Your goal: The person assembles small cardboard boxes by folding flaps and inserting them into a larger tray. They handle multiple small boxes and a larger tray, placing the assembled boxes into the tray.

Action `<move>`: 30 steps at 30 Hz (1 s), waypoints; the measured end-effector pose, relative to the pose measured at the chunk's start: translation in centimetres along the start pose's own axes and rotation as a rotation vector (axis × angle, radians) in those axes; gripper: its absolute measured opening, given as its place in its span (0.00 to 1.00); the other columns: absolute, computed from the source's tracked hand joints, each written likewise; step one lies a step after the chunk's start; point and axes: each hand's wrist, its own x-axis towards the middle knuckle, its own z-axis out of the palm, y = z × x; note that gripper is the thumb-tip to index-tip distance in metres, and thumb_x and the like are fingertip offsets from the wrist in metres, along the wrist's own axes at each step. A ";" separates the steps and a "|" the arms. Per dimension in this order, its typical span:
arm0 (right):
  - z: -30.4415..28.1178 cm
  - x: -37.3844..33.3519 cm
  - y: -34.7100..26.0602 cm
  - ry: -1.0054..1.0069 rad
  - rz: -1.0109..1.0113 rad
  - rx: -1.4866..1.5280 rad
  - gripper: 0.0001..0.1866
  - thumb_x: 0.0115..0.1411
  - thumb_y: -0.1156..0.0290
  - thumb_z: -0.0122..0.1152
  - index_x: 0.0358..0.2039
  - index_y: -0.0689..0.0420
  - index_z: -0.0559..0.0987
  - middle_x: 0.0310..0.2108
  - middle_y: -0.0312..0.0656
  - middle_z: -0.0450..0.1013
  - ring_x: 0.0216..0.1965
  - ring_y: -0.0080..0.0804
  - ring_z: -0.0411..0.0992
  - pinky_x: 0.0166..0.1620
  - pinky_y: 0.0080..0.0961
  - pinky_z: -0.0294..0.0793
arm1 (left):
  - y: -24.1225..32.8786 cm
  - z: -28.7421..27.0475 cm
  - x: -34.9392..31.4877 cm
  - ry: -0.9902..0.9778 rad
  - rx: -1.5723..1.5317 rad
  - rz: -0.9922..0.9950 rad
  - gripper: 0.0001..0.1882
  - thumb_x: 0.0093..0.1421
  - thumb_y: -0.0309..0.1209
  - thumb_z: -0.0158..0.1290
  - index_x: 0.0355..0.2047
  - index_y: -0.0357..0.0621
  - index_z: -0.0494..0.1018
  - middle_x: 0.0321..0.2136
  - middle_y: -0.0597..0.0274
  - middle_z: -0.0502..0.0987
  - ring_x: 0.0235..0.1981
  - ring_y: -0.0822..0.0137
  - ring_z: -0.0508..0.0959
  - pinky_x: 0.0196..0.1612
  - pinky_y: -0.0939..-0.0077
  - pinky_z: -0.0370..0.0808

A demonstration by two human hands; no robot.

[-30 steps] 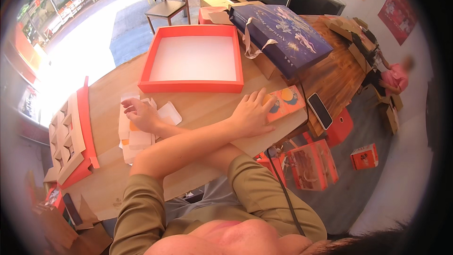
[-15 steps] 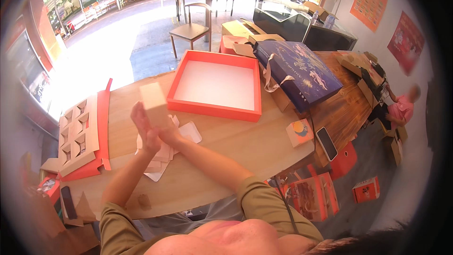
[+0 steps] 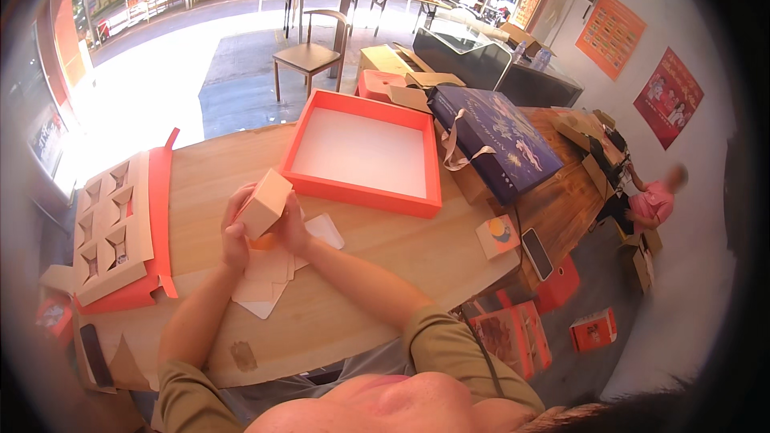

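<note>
Between my two hands is a small pale-tan cardboard box (image 3: 268, 202), tilted above the table. My left hand (image 3: 235, 228) is closed on its left side, with the thumb near its lower edge. From the right and below, my right hand (image 3: 290, 228) grips the same box, some of its fingers hidden behind it. Beneath the hands lie several flat pale card pieces (image 3: 263, 273), overlapping. Just beyond them rests a large, shallow red tray box (image 3: 361, 194) with a white bottom.
At the left lies a tan compartment insert (image 3: 116, 273) in red card. A dark-blue gift box (image 3: 501, 140) with ribbon handles, a small printed box (image 3: 498, 235) and a phone (image 3: 537, 253) are on the right. A seated person (image 3: 654, 204) is farther right; a chair (image 3: 307, 56) stands beyond the table.
The small box has come down and toward me, and now shows squared, three-dimensional sides. My left hand has gone from stretched fingers to wrapping round it. The whole view has shifted slightly.
</note>
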 end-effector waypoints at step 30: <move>0.7 0.5 -0.6 0.228 -0.036 -0.068 0.46 0.62 0.77 0.54 0.80 0.54 0.49 0.70 0.42 0.59 0.65 0.29 0.66 0.67 0.28 0.67 | 2.4 -2.0 2.4 0.115 -0.136 -0.370 0.29 0.67 0.33 0.49 0.67 0.37 0.65 0.56 0.54 0.75 0.56 0.67 0.77 0.55 0.73 0.76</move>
